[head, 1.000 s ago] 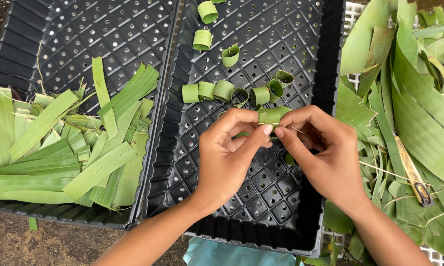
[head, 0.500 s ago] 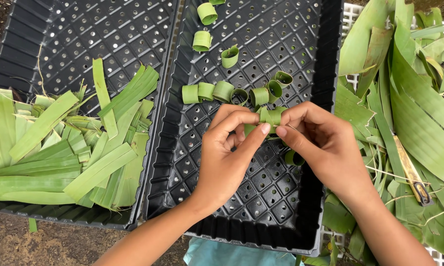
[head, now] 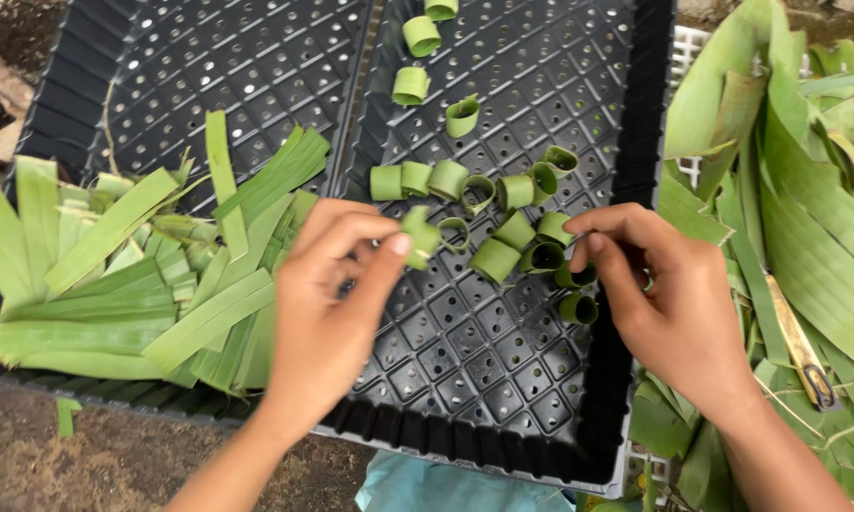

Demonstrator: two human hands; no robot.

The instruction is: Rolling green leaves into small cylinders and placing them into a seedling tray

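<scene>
Head view, looking down: the left hand (head: 327, 303) pinches a small green rolled leaf-strip ring (head: 419, 237) between thumb and forefinger, fingers (head: 389, 248) clenched on its outer wall. The ring sits above the near-left part of the black perforated plastic tray (head: 503, 379), just left of a cluster of similar green leaf rings (head: 522, 237) lying mid-tray.

Judgement on handling: very light, soft and springy; it would crush or uncoil under a hard squeeze, so a light pinch across the wall suits it. Its short tube axis appears tilted, opening towards the tray's far right; exact angle cannot be told.

The right hand (head: 678, 303) hovers over the tray's right edge, fingers curled; nothing visibly held. Flat green leaf strips (head: 143, 284) fill a second black tray (head: 209, 57) at left.
</scene>
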